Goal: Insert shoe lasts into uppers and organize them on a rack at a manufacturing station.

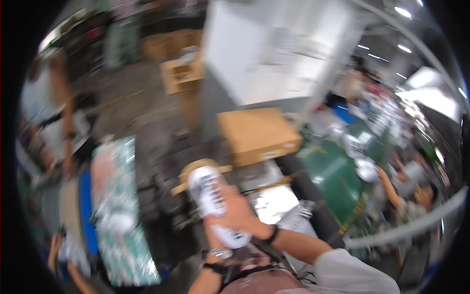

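Note:
A long white shoe-shaped piece (201,188) with rounded ends and black marks is between my hands, low in the middle. Motion blur hides its exact kind. My right hand (238,211) lies across its middle, closed around it. Mostly covered by the piece, my left hand (212,236) reaches up beneath it from the wrist with the watch; its fingers are hidden. Just beyond the white piece's far end is a tan rounded form (192,169) on a dark machine (169,196).
A closed cardboard box (259,134) sits ahead to the right, beside a green work surface (330,171) where other people work. At left are a plastic-covered pink and green stack (115,171) and a person (54,103). An open carton (181,73) stands farther off.

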{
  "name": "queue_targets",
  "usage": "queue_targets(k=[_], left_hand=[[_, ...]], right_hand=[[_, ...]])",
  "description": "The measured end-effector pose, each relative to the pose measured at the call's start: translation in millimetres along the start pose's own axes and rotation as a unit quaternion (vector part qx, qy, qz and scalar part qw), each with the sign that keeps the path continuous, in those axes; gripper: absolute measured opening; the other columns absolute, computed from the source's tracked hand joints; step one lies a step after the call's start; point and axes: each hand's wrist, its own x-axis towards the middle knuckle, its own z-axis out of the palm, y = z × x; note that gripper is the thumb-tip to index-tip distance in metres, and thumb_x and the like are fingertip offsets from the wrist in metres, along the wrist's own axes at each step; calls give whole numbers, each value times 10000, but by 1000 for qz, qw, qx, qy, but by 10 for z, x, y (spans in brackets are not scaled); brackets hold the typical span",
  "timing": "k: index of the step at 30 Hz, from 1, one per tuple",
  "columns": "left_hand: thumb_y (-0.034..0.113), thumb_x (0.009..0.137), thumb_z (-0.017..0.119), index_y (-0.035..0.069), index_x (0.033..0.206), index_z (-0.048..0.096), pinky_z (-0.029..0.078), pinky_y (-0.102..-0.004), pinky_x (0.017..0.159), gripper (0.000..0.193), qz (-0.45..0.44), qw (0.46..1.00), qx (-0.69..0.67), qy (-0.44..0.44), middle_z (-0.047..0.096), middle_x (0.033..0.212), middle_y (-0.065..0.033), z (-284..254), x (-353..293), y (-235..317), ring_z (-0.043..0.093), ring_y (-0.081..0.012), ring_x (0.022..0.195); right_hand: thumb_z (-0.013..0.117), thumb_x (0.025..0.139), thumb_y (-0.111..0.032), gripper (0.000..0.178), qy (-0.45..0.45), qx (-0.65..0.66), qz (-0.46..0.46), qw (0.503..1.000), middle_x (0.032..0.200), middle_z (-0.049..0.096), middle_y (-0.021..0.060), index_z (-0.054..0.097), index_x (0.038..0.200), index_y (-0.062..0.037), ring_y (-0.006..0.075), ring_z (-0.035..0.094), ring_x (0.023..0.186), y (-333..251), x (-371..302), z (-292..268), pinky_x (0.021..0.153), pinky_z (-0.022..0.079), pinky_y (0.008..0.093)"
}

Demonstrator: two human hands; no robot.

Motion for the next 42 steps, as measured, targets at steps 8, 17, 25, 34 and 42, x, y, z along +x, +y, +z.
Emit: queue_targets(k=[8,17,25,34,42], left_hand=[[371,891,709,-24,1293,542,515,-430,959,588,-55,972,206,104,654,1157,-177,28,-218,-44,644,-331,1029],[321,843,775,-53,1247,574,508,-416,950,586,-103,899,415,98,672,1127,-193,159,-443,42,641,-333,1009],[277,800,835,-79,1207,603,501,-404,941,588,-128,665,731,83,689,1101,-208,9,-1117,858,639,-334,992],[176,769,840,-127,1314,525,481,-419,959,698,-138,377,910,106,627,1247,-227,-227,-986,517,609,-340,1073],[123,756,796,-91,1387,439,343,-498,1116,756,40,312,944,-103,509,1349,-269,-306,1465,-1657,457,-423,1267]], right_hand=[[759,749,-306,1107,17,13,-5,1000,1242,472,298,101,1611,-87,487,647,880,-93,-173,-171,759,562,506],[731,753,-292,1101,61,60,5,996,1411,433,298,78,1617,-93,495,636,966,-121,-473,-130,808,555,497],[478,866,-819,996,-71,711,444,540,1247,642,104,382,1513,-68,205,617,1092,314,-379,304,934,483,335],[624,897,-666,809,-176,797,237,527,1338,585,46,509,1440,-78,135,541,1156,233,-406,77,929,450,256],[769,884,-317,595,119,733,309,595,1181,650,95,555,1318,30,163,621,1074,1861,-2686,-1515,928,519,314]])
